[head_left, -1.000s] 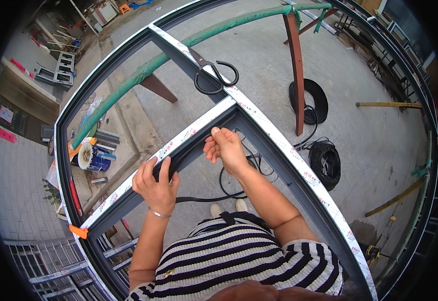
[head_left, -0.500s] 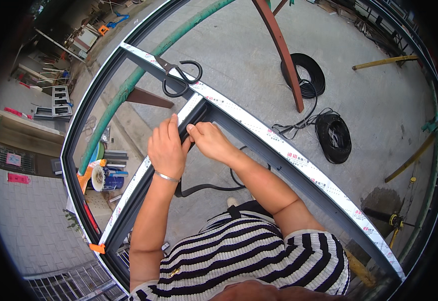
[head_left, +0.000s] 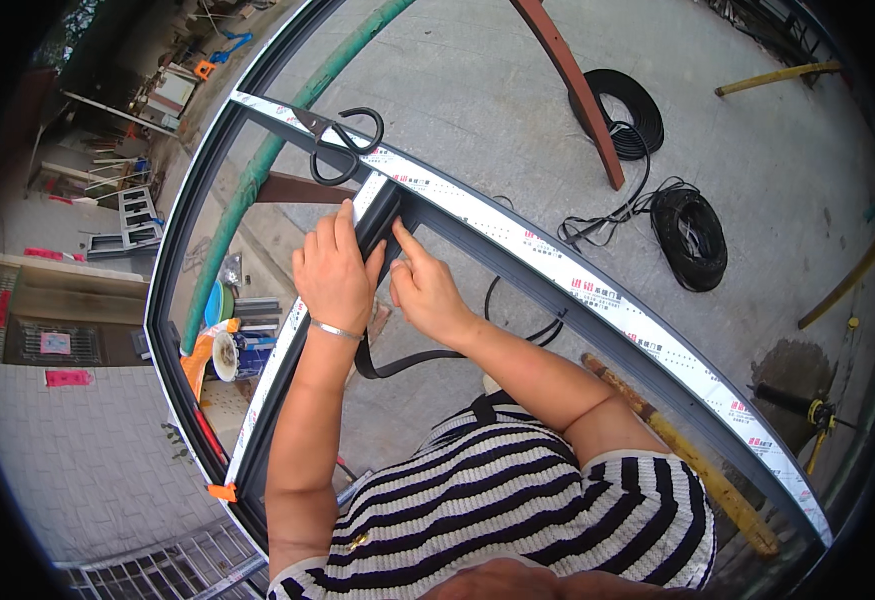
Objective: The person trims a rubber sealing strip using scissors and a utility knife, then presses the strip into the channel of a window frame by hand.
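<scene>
My left hand (head_left: pixel 335 272) grips a dark metal frame bar (head_left: pixel 279 372) covered with white printed film; its fingers lie over the top and its thumb presses the inner side. Close beside it, my right hand (head_left: pixel 429 300) points a straight index finger against the bar's inner side near the corner joint, its other fingers curled. A flat black rubber strip (head_left: pixel 397 369) hangs in a loop below the hands; its upper end is hidden. Black-handled scissors (head_left: pixel 341 141) lie across the long film-covered crossbar (head_left: pixel 597 288), just beyond the joint.
A green pole (head_left: pixel 252 180) and a red-brown metal leg (head_left: pixel 577 100) are under the frame. Coils of black strip (head_left: pixel 690 235) lie on the concrete. A bucket (head_left: pixel 225 357) stands at left, a yellow pole (head_left: pixel 702 460) at lower right, an orange clip (head_left: pixel 223 492) at the frame's lower left.
My right hand has left its pinch against the bar and slid slightly up toward the corner, index finger now straight. My left hand stays on the bar. The view has shifted slightly.
</scene>
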`<action>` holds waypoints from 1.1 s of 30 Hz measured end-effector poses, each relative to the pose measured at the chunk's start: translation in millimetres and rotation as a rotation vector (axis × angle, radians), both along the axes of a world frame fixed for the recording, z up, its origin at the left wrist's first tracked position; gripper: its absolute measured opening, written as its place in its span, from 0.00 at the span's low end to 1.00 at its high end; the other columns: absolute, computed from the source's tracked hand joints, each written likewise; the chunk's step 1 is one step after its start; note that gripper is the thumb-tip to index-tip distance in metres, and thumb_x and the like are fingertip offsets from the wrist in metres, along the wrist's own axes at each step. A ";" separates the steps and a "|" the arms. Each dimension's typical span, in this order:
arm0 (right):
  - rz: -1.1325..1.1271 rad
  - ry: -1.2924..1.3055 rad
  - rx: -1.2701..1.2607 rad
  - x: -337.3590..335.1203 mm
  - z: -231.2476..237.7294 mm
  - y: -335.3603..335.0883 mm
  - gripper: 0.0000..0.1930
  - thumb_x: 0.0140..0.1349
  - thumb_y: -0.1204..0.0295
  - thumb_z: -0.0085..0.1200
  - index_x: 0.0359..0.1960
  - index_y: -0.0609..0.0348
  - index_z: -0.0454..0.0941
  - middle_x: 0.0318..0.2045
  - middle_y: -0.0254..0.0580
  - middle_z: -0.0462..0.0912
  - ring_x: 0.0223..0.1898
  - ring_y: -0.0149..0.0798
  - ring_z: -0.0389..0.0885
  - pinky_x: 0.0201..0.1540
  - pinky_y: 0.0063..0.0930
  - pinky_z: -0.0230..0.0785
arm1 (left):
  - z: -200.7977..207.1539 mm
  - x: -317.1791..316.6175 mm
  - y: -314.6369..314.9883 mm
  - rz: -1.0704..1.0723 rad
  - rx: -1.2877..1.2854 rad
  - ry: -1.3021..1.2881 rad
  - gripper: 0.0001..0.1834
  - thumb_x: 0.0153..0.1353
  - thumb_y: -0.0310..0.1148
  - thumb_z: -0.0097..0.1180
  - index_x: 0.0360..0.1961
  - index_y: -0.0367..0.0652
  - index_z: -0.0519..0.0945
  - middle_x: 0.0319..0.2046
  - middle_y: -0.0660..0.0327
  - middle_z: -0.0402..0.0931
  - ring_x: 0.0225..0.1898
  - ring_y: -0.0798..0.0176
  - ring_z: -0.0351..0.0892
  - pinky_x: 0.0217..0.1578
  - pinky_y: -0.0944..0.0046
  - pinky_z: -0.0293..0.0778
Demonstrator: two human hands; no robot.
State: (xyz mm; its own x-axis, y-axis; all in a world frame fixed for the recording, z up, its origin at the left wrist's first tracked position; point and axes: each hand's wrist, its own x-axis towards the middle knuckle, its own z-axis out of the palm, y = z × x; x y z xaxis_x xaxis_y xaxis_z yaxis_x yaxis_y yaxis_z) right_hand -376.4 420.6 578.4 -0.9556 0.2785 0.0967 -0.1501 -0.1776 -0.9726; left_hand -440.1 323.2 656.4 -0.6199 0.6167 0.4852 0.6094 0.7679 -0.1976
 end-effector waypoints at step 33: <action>0.001 0.031 -0.031 -7.4 -0.9 1.2 0.31 0.72 0.74 0.37 0.76 0.63 0.46 0.18 0.42 0.77 0.21 0.36 0.78 0.29 0.32 0.72 | -6.0 -8.2 15.1 0.062 0.043 0.000 0.27 0.50 0.44 0.67 0.49 0.42 0.77 0.36 0.59 0.75 0.38 0.52 0.77 0.38 0.54 0.70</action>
